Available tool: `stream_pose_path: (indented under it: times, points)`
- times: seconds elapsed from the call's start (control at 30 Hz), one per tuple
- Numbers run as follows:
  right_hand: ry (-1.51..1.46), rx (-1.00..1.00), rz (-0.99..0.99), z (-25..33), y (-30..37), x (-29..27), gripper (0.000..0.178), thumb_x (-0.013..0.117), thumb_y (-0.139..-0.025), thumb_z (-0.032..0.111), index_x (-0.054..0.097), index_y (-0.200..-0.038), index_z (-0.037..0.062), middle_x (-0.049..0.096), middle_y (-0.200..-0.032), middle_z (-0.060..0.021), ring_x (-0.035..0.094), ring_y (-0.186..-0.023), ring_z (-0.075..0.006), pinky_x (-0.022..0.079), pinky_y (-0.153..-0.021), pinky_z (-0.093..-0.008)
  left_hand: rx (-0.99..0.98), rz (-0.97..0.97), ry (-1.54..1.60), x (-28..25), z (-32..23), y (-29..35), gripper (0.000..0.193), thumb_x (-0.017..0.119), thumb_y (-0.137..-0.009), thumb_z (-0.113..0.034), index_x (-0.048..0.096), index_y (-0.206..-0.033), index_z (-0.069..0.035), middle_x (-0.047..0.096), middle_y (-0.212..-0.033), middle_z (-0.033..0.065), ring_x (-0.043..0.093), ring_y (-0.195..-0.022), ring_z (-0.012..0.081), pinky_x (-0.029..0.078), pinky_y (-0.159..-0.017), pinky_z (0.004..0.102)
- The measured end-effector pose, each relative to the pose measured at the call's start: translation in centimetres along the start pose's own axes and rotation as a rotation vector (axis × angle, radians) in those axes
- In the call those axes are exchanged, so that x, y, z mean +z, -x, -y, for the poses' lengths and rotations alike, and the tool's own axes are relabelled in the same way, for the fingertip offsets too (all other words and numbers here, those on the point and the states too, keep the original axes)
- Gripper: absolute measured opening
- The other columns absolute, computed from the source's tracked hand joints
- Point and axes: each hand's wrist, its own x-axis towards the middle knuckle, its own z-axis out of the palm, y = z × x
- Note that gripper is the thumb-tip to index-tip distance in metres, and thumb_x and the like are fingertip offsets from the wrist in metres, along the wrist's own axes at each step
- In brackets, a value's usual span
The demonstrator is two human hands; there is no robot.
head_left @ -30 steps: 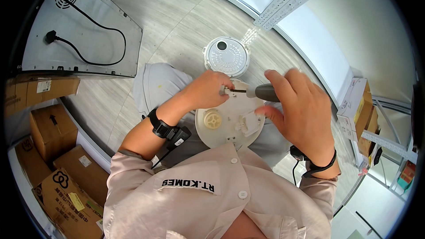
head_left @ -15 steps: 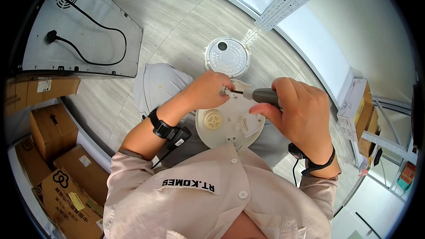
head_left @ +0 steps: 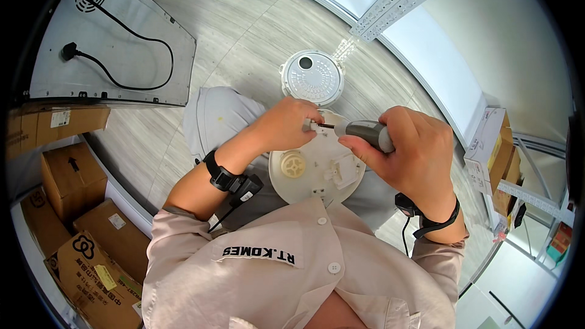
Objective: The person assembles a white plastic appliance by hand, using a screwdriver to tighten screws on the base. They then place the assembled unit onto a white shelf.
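Your right hand [head_left: 417,155] grips a screwdriver [head_left: 372,133]; your left hand [head_left: 286,123] pinches a fitting [head_left: 315,127] at the cover's [head_left: 298,190] far edge.

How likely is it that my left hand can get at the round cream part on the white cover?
Probably yes: nothing appears to cover the round cream part, and it lies close to your left hand, though that hand seems busy with a small white piece at the screwdriver tip.
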Motion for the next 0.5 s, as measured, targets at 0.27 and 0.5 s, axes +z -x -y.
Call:
stream_pose_path:
  times: [0.27, 0.5]
  points:
    - [-0.401, -0.123, -0.009, 0.8, -1.1, -1.2, 0.035, 0.084, -0.077, 0.019, 0.061, -0.101, 0.0077, 0.060, -0.089, -0.0060, 0.062, -0.071, -0.0274, 0.047, -0.057, -0.0394, 0.055, -0.039, 0.019, -0.1, -0.3, 0.0, 0.021, 0.074, -0.077, -0.004, 0.077, -0.097, 0.001, 0.073, -0.095, 0.0183, 0.070, -0.091, 0.0396, 0.057, -0.081, 0.0447]
    - [-0.305, -0.135, 0.075, 0.3, -0.6, -1.9, 0.037, 0.086, -0.075, 0.016, 0.060, -0.100, 0.0070, 0.061, -0.087, -0.0077, 0.065, -0.073, -0.0289, 0.048, -0.059, -0.0405, 0.050, -0.035, 0.003, 0.1, -0.1, 0.1, 0.024, 0.076, -0.077, -0.006, 0.079, -0.100, -0.002, 0.074, -0.099, 0.0180, 0.071, -0.094, 0.0389, 0.057, -0.085, 0.0436]
